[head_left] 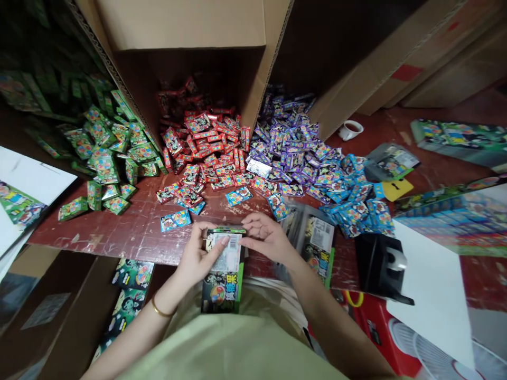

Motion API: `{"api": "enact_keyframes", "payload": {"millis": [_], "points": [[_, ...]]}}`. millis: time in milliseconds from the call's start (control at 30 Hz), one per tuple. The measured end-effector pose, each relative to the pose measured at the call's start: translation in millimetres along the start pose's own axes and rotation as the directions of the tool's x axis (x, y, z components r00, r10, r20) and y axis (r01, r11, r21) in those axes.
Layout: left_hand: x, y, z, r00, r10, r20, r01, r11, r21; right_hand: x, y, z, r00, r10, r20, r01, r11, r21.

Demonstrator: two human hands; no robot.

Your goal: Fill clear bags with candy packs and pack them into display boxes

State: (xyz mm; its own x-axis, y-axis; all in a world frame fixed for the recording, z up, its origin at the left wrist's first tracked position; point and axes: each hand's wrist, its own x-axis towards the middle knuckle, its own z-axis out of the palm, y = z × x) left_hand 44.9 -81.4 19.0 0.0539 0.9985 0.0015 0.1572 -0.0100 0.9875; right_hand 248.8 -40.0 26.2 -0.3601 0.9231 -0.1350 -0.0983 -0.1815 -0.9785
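In front of my body stands a flat black-and-green candy package with a white barcode label on its upper part. My left hand grips its upper left side, thumb across the label. My right hand is at the upper right corner, its thumb against the front and its curved fingers by the top edge. Just beyond lie loose blue candy packets. Beside my right forearm is a stack of similar clear-wrapped packages.
Cardboard boxes spill green packets, red packets and purple packets onto the red table. Blue packets are heaped at right, near a black tape dispenser. A white cup stands behind. An open carton sits below left.
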Motion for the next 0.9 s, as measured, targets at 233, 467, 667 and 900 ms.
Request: {"api": "enact_keyframes", "payload": {"millis": [233, 467, 667, 900], "points": [[0.4, 1.3, 3.5, 1.0, -0.006, 0.008, 0.006, 1.0, -0.021, -9.0, 7.4, 5.3, 0.999, -0.015, -0.031, 0.015, 1.0, 0.008], [-10.6, -2.3, 18.4, 0.982, -0.061, -0.179, 0.031, 0.986, -0.164, -13.4, 25.6, 37.6, 0.924, -0.146, -0.353, 0.149, 0.989, -0.019], [-5.1, 1.3, 8.1, 0.996, 0.049, -0.075, -0.052, 0.997, -0.047, -11.1, 28.7, 52.3, 0.871, -0.323, -0.371, 0.286, 0.946, -0.153], [-4.5, 17.7, -1.5, 0.989, 0.082, -0.125, -0.093, 0.992, -0.085, -14.6, 6.8, 47.2, 0.929, -0.263, -0.261, 0.214, 0.956, -0.2]]}}
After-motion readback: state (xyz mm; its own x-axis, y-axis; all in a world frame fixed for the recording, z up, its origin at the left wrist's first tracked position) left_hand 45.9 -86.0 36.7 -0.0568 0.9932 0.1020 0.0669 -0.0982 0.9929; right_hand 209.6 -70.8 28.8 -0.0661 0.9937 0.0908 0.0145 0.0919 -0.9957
